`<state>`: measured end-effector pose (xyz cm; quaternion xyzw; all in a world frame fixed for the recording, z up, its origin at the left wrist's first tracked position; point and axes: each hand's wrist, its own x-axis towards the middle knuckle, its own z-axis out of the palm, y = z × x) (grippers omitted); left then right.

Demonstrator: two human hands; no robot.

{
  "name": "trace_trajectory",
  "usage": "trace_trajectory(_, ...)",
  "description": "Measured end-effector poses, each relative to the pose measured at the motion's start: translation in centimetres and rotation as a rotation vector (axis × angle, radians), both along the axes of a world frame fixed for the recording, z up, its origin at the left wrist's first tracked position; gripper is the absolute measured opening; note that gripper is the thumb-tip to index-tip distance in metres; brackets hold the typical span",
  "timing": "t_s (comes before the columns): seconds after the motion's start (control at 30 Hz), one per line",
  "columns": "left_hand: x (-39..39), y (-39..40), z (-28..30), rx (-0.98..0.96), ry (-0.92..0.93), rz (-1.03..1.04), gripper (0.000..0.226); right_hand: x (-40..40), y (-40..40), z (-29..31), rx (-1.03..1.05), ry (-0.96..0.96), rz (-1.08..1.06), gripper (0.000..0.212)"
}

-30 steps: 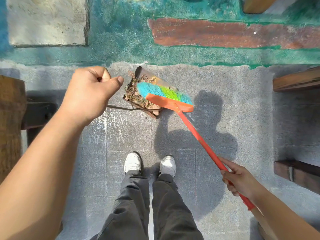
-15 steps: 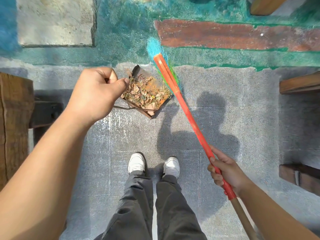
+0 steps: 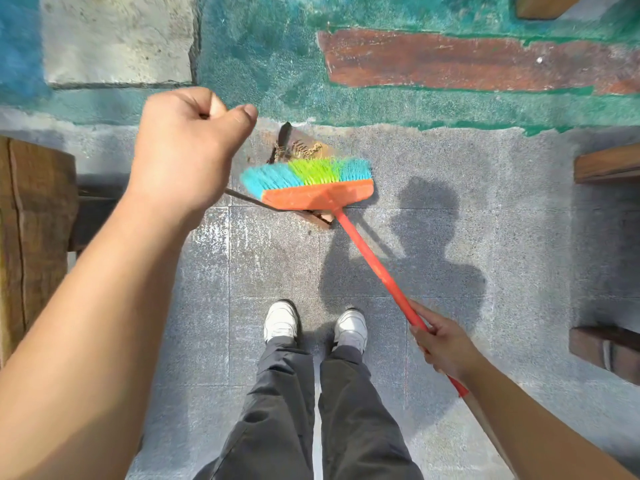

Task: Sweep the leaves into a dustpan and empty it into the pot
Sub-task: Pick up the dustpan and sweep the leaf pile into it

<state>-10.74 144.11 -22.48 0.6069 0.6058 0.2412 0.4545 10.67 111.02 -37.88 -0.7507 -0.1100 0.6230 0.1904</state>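
The left hand (image 3: 187, 150), upper left of centre, has its fingers curled tight as if around the dustpan's thin handle, though what they hold is hidden; the right hand (image 3: 440, 344), at lower right, grips the one orange broom (image 3: 317, 195). Its bristles lie over the single dustpan (image 3: 294, 148) at centre, on the floor and already holding dry leaves (image 3: 304, 148). I'd say sweeping is nearly finished and emptying remains; no pot is in view.

Grey paved floor (image 3: 270, 258) under leaf-filled dustpan (image 3: 294, 147) and white shoes (image 3: 281, 322)
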Motion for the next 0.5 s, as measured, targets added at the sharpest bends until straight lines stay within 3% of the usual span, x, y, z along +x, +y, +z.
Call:
trace_trajectory(0.27,0.2,-0.3,-0.6,-0.002,-0.003,0.089,0.044,1.2,-0.6,-0.3,0.027,-0.241,0.236,0.052)
trace_trajectory(0.5,0.5,-0.8,-1.2,-0.003,-0.002,0.134,0.043,1.3,0.5,-0.3,0.024,-0.303,0.261,0.052)
